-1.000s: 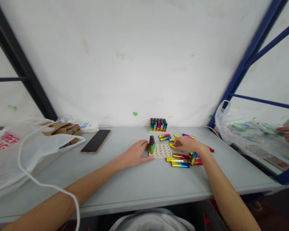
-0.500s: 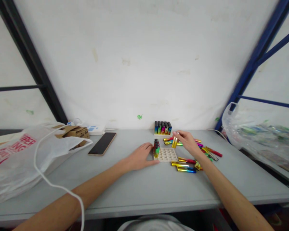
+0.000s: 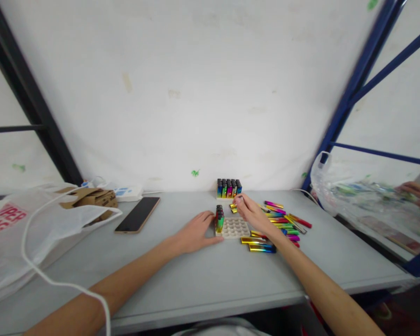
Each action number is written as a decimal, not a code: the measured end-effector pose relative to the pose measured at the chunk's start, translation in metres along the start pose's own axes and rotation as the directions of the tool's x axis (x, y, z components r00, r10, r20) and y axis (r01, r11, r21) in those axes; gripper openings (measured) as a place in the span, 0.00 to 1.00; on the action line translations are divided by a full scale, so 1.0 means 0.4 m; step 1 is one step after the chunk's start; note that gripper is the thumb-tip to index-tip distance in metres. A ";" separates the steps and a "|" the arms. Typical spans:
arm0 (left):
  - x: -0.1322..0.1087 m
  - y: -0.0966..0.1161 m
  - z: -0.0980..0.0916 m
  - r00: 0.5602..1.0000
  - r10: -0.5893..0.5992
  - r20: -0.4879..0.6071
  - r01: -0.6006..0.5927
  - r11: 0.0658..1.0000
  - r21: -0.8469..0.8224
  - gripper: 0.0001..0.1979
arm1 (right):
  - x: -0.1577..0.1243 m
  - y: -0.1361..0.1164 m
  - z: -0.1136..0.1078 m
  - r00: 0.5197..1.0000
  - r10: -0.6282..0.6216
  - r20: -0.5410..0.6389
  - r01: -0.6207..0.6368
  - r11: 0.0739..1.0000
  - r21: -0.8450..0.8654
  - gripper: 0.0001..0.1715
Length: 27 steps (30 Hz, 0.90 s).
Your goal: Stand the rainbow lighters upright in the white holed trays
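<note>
A small white tray (image 3: 236,229) with round holes lies on the grey table (image 3: 203,275), with a few colourful lighters (image 3: 219,218) standing along its left edge. My left hand (image 3: 196,231) rests on the table, fingers against the tray's left side. My right hand (image 3: 252,213) hovers over the tray's far edge, fingers pinched on a gold lighter (image 3: 235,204). Several loose shiny lighters (image 3: 282,221) lie to the right of the tray. A filled tray of lighters (image 3: 228,188) stands by the wall.
A phone (image 3: 137,214) lies face up left of the tray. Farther left are a white plastic bag (image 3: 31,228), a cardboard box (image 3: 91,198) and a power strip (image 3: 128,191). A clear bag (image 3: 353,196) sits at the right, beside another person's hand (image 3: 418,193) and a blue frame (image 3: 357,88).
My right hand lifted a gold lighter from the loose pile and carried it left, over the tray's far edge. My left hand stayed at the tray.
</note>
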State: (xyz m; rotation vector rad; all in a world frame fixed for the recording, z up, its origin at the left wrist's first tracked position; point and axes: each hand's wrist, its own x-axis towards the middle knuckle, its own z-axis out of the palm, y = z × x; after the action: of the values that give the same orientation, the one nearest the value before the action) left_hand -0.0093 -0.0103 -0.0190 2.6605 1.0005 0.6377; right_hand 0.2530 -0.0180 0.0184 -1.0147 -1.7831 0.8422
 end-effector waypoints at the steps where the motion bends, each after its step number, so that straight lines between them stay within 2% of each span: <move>1: 0.000 0.000 0.000 1.000 0.003 -0.007 -0.003 1.000 -0.004 0.32 | -0.001 0.002 0.001 1.000 -0.008 -0.002 0.008 0.999 -0.041 0.27; 6: 0.000 0.000 -0.002 1.000 0.007 -0.011 -0.007 1.000 -0.014 0.32 | -0.001 0.003 0.006 0.998 -0.061 0.028 0.064 0.991 -0.120 0.24; 11: 0.000 0.002 -0.006 1.000 -0.004 -0.003 0.004 1.000 -0.002 0.33 | 0.002 -0.009 0.008 0.998 -0.059 0.020 0.062 0.971 -0.230 0.24; 17: -0.004 -0.003 -0.004 1.000 0.011 -0.021 -0.012 1.000 -0.024 0.32 | -0.001 -0.017 0.022 0.994 -0.090 -0.069 0.066 0.954 -0.291 0.20; 24: -0.003 0.004 -0.005 1.000 0.013 -0.020 -0.014 0.999 -0.041 0.30 | 0.004 -0.017 0.050 0.977 -0.089 -0.195 0.024 0.949 -0.314 0.32; 27: -0.003 0.004 -0.004 1.000 0.010 -0.021 -0.010 0.999 -0.040 0.31 | 0.010 -0.002 0.058 0.971 -0.073 -0.227 -0.003 0.948 -0.319 0.31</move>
State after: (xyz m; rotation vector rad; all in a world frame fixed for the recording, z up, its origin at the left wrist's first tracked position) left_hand -0.0098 -0.0121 -0.0172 2.6311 0.9700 0.6811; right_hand 0.2305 -0.0175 0.0119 -1.2304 -1.7561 0.3948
